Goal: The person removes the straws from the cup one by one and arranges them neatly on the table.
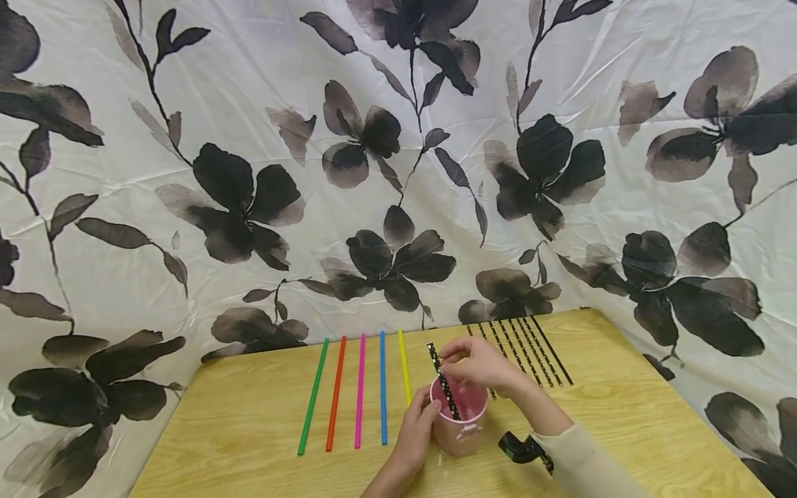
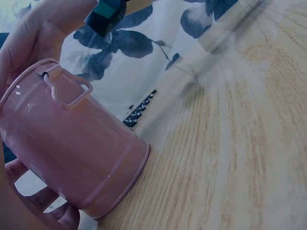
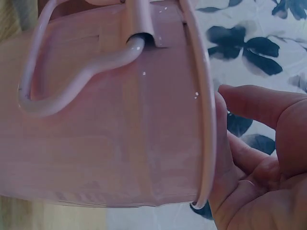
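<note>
A pink metal bucket with a small wire handle stands on the wooden table. My left hand is wrapped around its left side, and in the left wrist view its fingers curl under the wall. Inside the bucket a black straw with white dots leans, its top above the rim and its lower end hidden by the front wall. Over the bucket, my right hand pinches this straw between thumb and fingers near the upper end. In the right wrist view the bucket hides the straw, and the thumb shows beside the rim.
Left of the bucket lie a green straw, a red one, a pink one, a blue one and a yellow one. Several black patterned straws lie behind the right arm. Floral cloth hangs behind the table.
</note>
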